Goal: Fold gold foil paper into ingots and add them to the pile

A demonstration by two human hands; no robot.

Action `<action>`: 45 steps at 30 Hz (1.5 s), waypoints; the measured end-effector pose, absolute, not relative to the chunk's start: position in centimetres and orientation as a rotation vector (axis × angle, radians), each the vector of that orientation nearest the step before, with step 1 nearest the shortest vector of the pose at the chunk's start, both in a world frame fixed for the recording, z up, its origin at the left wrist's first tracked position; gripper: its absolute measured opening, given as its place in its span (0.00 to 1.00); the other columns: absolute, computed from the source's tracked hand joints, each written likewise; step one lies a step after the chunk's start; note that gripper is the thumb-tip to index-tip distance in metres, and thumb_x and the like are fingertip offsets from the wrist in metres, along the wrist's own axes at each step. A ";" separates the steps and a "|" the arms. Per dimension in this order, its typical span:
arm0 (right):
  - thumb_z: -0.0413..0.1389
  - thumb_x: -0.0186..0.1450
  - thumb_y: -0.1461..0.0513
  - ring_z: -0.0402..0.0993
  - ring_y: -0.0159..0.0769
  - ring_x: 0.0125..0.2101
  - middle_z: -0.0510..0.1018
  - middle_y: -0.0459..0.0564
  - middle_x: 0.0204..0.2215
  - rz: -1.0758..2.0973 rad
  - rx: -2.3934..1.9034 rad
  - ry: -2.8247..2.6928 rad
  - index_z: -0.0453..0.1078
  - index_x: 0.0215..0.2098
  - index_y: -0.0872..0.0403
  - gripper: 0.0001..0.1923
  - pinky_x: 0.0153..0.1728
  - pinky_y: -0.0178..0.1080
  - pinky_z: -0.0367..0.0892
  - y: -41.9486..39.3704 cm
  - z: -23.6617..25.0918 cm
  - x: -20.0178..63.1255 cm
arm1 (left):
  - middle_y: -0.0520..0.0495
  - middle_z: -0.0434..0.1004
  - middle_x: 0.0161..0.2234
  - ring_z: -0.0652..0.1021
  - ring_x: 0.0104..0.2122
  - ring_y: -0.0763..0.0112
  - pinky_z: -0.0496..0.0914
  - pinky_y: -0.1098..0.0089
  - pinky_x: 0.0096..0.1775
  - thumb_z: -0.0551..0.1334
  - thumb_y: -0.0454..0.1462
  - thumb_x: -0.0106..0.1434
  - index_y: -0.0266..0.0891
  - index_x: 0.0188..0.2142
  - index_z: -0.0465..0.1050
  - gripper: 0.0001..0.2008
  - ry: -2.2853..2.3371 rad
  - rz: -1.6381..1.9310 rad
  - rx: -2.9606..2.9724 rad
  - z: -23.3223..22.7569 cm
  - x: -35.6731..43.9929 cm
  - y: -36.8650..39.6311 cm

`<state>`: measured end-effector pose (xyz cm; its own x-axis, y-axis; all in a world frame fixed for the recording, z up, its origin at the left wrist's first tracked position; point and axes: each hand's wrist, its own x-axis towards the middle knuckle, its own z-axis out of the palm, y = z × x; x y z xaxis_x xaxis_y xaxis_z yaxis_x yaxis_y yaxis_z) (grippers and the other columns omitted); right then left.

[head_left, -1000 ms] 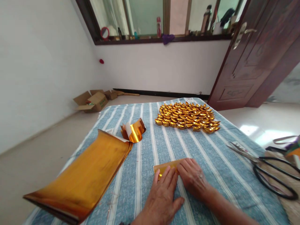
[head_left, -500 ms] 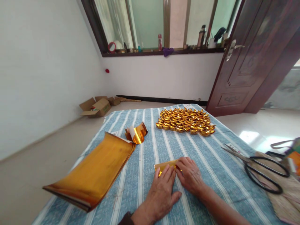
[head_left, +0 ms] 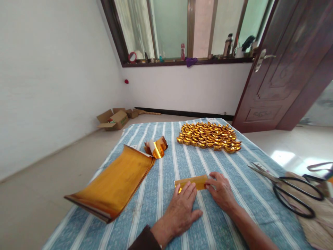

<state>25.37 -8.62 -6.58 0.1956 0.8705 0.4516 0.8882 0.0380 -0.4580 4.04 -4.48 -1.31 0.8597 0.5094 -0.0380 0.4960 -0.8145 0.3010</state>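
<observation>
Cloth (head_left: 170, 170) in blue-white stripes beneath gold strip (head_left: 198, 182), window (head_left: 170, 29) and door (head_left: 275, 76) beyond.

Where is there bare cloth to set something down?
Bare striped cloth lies between the folded gold pieces and the gold strip, between the right hand and the scissors, and between the gold sheets and left hand. Crowded: the strip, with both hands at it.
</observation>
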 end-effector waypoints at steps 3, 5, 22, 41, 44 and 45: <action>0.56 0.59 0.66 0.71 0.44 0.42 0.75 0.52 0.41 -0.029 -1.786 -1.596 0.78 0.32 0.48 0.10 0.44 0.47 0.65 -8.7 -7.1 26.4 | 0.37 0.56 0.66 0.55 0.66 0.52 0.49 0.42 0.63 0.55 0.51 0.67 0.36 0.65 0.56 0.32 0.755 0.089 2.733 -1.8 3.9 -4.3; 0.54 0.59 0.67 0.72 0.43 0.40 0.75 0.52 0.39 -0.049 -1.739 -1.570 0.77 0.30 0.49 0.11 0.42 0.46 0.67 -8.7 -6.9 27.0 | 0.38 0.56 0.66 0.55 0.66 0.52 0.49 0.42 0.63 0.55 0.51 0.67 0.36 0.65 0.56 0.32 0.756 0.091 2.739 -2.0 3.9 -4.3; 0.45 0.67 0.68 0.71 0.42 0.43 0.76 0.54 0.43 -0.025 -1.499 -1.869 0.72 0.43 0.53 0.15 0.45 0.46 0.68 -7.7 -6.5 21.7 | 0.38 0.54 0.66 0.54 0.66 0.52 0.46 0.43 0.63 0.59 0.48 0.65 0.39 0.68 0.44 0.39 0.718 0.083 2.704 -1.2 4.2 -4.4; 0.48 0.67 0.68 0.71 0.40 0.43 0.77 0.52 0.41 0.049 -1.499 -1.873 0.74 0.40 0.52 0.13 0.46 0.44 0.67 -7.7 -5.8 22.4 | 0.38 0.65 0.62 0.65 0.62 0.55 0.58 0.50 0.60 0.58 0.41 0.68 0.39 0.57 0.66 0.20 0.603 0.085 2.976 0.0 -1.1 -1.9; 0.48 0.66 0.69 0.71 0.40 0.42 0.77 0.52 0.41 0.033 -1.489 -1.868 0.74 0.40 0.52 0.13 0.45 0.44 0.67 -7.7 -5.7 22.5 | 0.37 0.65 0.61 0.65 0.62 0.54 0.58 0.48 0.60 0.57 0.39 0.68 0.37 0.58 0.65 0.19 0.589 0.092 3.000 -0.1 -2.1 -1.6; 0.48 0.66 0.69 0.71 0.40 0.42 0.77 0.52 0.41 0.034 -1.488 -1.869 0.74 0.40 0.52 0.13 0.45 0.44 0.67 -7.7 -5.7 22.5 | 0.37 0.65 0.61 0.64 0.62 0.54 0.58 0.48 0.59 0.57 0.39 0.68 0.37 0.57 0.66 0.19 0.584 0.096 3.007 -0.1 -2.3 -1.5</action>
<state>22.46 -7.66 -5.74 -0.0595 0.8526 0.5191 0.8329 0.3290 -0.4449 -2.35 -1.53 -0.08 0.9254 0.3761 0.0468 0.3712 -0.9244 0.0873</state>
